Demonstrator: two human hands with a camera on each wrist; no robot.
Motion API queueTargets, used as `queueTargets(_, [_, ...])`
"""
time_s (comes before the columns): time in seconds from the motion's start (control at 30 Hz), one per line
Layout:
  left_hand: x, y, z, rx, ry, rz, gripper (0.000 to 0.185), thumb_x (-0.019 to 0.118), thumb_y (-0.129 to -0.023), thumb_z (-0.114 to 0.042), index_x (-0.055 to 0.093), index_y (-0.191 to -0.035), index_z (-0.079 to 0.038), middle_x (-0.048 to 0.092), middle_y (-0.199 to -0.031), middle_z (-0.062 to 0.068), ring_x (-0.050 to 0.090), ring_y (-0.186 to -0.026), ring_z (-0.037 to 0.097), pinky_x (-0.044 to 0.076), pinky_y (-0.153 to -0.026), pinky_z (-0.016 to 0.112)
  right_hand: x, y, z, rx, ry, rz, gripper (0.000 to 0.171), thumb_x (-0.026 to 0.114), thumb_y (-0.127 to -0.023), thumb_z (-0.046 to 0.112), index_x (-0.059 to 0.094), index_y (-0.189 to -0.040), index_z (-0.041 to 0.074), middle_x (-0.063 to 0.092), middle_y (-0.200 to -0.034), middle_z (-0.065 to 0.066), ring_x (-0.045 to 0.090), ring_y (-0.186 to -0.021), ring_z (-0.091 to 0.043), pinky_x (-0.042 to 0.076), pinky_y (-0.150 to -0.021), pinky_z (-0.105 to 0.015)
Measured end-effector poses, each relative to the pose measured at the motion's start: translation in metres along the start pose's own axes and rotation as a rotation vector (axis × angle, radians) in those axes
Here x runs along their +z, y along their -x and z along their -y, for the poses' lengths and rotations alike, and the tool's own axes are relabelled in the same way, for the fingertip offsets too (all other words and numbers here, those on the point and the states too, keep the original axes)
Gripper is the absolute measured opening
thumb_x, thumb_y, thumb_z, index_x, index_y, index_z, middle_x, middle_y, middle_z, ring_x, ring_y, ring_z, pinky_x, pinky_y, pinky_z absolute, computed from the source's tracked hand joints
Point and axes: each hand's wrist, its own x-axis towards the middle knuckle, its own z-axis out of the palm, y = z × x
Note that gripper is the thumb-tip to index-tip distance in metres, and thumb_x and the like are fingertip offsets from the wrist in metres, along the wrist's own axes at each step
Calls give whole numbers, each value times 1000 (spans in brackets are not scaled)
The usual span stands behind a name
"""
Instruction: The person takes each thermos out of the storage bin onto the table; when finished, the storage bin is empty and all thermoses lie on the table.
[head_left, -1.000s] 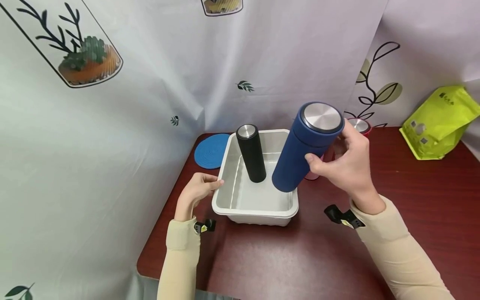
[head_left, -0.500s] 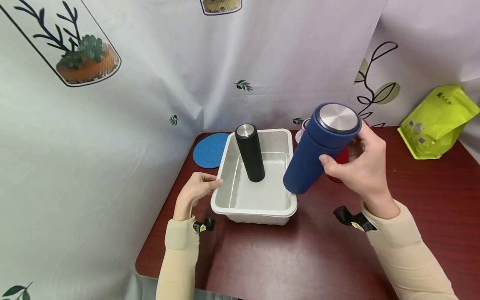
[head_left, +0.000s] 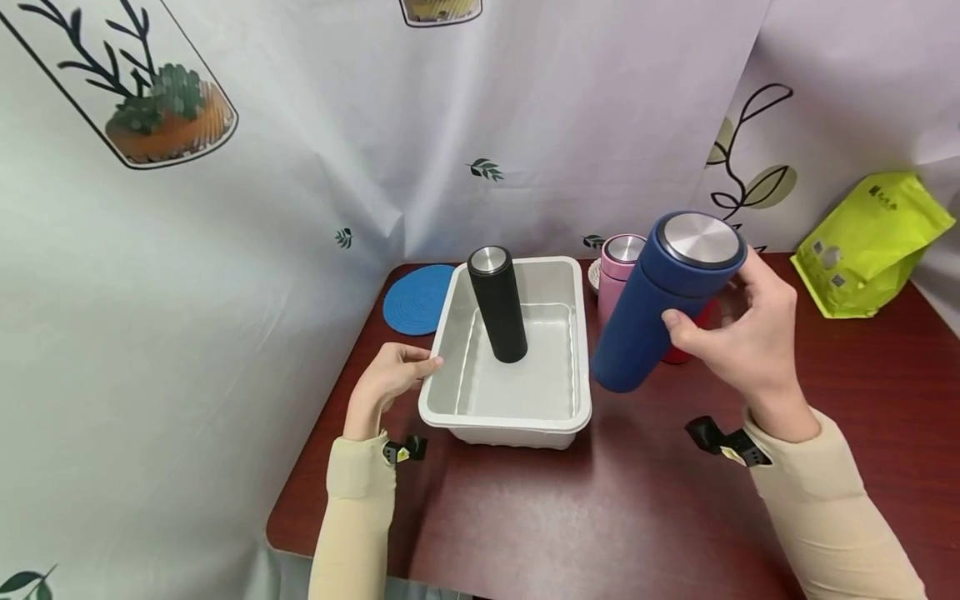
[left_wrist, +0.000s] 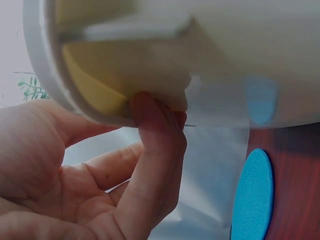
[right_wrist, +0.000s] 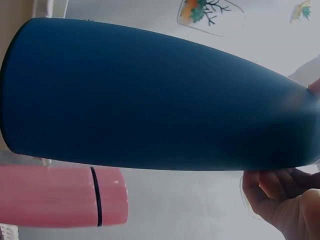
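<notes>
Filling the far side and the left is a pale printed sheet [head_left: 277, 358], with a dark red table [head_left: 540, 517] below it. Clock stuff is read from the middle of the white tub [head_left: 502, 423], 12 being the far side.

Tub first: a black flask [head_left: 498, 308] stands on its floor near the middle, steel cap up. The lime bag [head_left: 873, 246] is well apart, between 2 and 3.

The blue flask [head_left: 652, 317] is outside the tub, base just beside the 3 o'clock rim. It's tilted, long axis running roughly 7 to 1, steel-capped end at 1 and base at 7. Can't tell if the base touches the table.

A pink flask [head_left: 611, 283] pokes out behind it at 2, cap up, and something red [head_left: 707, 315] is back there too, mostly hidden.

As for the hands: the right hand [head_left: 757, 333] has thumb and fingers spread to about the blue flask's width, gripping it near the cap. The left hand [head_left: 393, 379] pinches the tub's rim at 9, nearly closed, thumb over the edge and fingers underneath.

Smallest bit: a round blue mat [head_left: 418, 300] at 10, just beside the tub.
</notes>
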Motion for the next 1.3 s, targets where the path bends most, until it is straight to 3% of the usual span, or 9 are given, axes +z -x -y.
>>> queueTargets(0.23, [-1, 1, -1, -6, -10, -8, 36, 69, -92, -16, 65, -118, 8, 66, -114, 21, 66, -90, 22, 56, -87, 42, -8, 6, -10, 8, 78, -7, 64, 72, -58, -14, 63, -120, -7, 67, -106, 3, 63, -91, -13, 52, -81, -14])
queueTargets(0.53, [0, 0, 0, 0, -31, -3, 37, 69, -91, -18, 66, -118, 8, 66, -115, 21, 67, -91, 22, 57, -84, 39, -21, 17, -29, 15, 275, -7, 66, 80, -55, -7, 65, -120, -4, 63, -106, 20, 59, -97, -1, 45, -88, -10])
queueTargets(1.3, [0, 0, -1, -13, -16, -7, 37, 69, -91, -17, 65, -118, 8, 66, -115, 22, 67, -92, 23, 56, -88, 44, -34, 34, -70, 86, 415, -35, 56, 82, -60, 0, 63, -112, -7, 54, -101, 33, 53, -93, 13, 40, -85, -4])
